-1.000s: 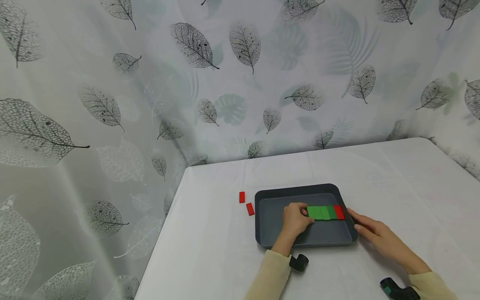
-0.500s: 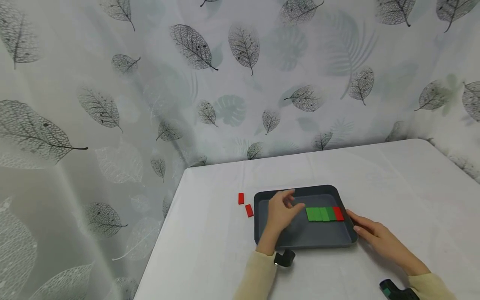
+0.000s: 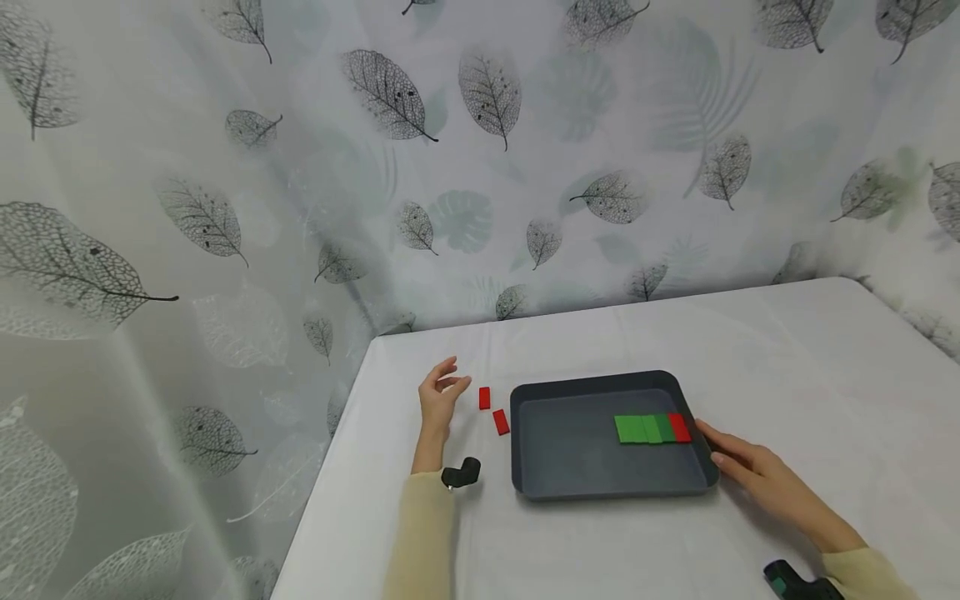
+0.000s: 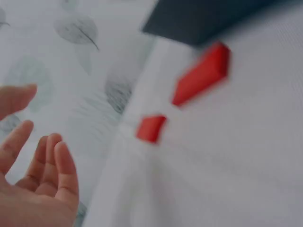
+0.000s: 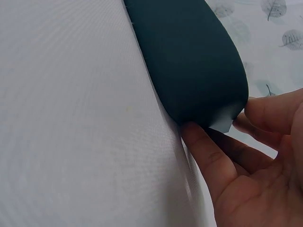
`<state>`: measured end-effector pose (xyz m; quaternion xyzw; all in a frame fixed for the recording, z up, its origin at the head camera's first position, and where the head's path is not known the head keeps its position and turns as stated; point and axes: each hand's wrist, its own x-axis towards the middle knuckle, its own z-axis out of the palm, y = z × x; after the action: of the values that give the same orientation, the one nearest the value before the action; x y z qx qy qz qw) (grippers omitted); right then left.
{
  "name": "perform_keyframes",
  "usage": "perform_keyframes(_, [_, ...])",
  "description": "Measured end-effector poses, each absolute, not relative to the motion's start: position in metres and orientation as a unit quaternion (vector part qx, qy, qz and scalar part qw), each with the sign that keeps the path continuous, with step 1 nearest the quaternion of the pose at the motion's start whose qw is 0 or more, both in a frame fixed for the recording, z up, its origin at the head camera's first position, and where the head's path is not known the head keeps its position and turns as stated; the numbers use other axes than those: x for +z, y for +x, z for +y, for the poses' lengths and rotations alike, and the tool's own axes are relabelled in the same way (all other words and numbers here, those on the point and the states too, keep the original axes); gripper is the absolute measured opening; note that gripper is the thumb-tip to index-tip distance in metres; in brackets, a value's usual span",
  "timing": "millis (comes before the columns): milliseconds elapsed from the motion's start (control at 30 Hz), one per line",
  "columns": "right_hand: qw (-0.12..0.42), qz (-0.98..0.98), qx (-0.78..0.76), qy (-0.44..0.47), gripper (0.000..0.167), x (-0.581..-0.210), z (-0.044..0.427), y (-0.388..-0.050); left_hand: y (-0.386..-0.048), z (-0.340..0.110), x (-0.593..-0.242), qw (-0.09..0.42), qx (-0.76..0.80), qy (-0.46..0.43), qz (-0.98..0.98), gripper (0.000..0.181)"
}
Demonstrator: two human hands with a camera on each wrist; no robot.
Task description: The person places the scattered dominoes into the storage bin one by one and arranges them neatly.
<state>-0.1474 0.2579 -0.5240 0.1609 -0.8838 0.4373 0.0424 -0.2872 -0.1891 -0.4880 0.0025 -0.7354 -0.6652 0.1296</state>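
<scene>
While the head view sets my left hand [image 3: 437, 404] left of the far red tile [image 3: 484, 398] and the near red tile [image 3: 501, 422], the left wrist view (rather blurred) adds their thick sides and my loosely parted fingers, holding nothing. Both tiles lie on the white table [image 3: 600, 554], left of the tray [image 3: 570, 471]. Only from my head can I see the green row [image 3: 645, 429] inside the tray, toward the right, with a red end [image 3: 679, 427]. My right wrist view shows my right hand [image 3: 765, 479] spread, straight fingertips touching the tray's outer wall.
</scene>
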Motion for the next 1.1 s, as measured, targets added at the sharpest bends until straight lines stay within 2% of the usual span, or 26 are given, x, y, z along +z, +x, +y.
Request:
perform_keyframes(167, [0.045,-0.881,0.442,0.165,0.047,-0.527,0.257,-0.148,-0.288,-0.201,-0.51,0.031,-0.627,0.024,-0.778,0.065])
perform_keyframes(367, [0.056,-0.873,0.45,0.178,0.046,-0.528,0.257,-0.146,-0.291,-0.201,-0.521,-0.018,-0.563,0.022,-0.826,0.067])
perform_keyframes(733, [0.065,-0.865,0.458,0.197,0.046,-0.527,0.259,-0.148,-0.298,-0.195,-0.524,-0.004,-0.496,0.014,-0.868,0.054])
perform_keyframes(1100, [0.046,-0.874,0.449,0.18,0.047,-0.524,0.257,-0.147,-0.297,-0.193,-0.523,0.006,-0.45,0.009,-0.893,0.04])
